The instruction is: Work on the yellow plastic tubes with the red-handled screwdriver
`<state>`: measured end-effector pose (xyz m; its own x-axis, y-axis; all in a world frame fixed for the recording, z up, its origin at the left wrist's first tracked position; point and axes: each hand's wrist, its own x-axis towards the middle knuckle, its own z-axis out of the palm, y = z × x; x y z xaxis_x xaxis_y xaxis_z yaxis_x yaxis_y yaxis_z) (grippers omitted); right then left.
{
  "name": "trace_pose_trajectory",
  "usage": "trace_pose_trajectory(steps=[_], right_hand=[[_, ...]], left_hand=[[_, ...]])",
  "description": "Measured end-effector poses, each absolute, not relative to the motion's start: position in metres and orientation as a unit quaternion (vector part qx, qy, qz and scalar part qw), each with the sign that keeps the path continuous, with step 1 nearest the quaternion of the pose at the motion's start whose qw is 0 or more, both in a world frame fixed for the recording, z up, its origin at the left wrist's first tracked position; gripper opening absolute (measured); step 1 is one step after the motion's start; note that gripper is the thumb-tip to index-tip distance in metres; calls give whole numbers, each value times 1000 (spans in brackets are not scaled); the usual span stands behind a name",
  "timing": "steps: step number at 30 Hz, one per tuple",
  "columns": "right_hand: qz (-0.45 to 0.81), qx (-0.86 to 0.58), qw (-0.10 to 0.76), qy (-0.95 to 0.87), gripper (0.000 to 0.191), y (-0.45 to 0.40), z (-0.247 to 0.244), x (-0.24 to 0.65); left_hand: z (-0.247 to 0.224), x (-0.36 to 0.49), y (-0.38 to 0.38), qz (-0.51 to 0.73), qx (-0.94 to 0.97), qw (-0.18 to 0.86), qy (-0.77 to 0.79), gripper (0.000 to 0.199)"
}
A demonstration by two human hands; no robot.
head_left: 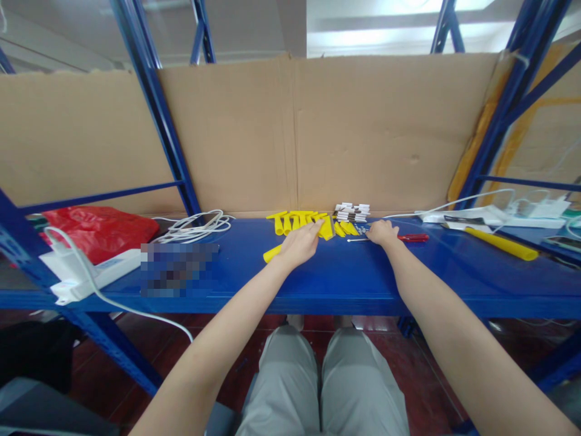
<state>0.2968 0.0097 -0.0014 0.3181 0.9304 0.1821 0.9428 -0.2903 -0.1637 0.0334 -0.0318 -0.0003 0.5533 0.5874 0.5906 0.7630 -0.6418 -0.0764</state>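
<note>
My left hand (303, 243) is closed round a yellow scraper. The scraper's handle (272, 254) sticks out on the left, and its wide head (327, 229) shows past my fingers. My right hand (382, 232) is low over the shelf, fingertips down at a scatter of small screws (362, 230); whatever they pinch is hidden. A screwdriver with a red handle (414, 238) lies by that hand, its shaft passing under it. Several yellow scraper handles (287, 223) stand in a row behind my left hand. Small yellow pieces (345, 228) lie between my hands, in front of stacked white-and-dark pieces (352, 212).
The blue shelf (336, 275) is backed by a cardboard sheet (363, 133). At left are a red plastic bag (102, 227), a white power strip (118, 266) and coiled white cable (200, 227). Another yellow-handled scraper (502, 243) lies at right, near a second power strip (535, 213).
</note>
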Motion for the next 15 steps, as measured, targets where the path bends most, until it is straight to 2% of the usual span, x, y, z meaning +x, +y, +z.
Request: trace_pose_trajectory(steps=[6,15], right_hand=[[-17,-807,119,-577,46,8,0,295],[-35,-801,100,-589,45,11,1,293]], left_hand=[[0,33,-33,-267,-866,164,-391,53],[2,34,-34,-257,-866,160,-398,52]])
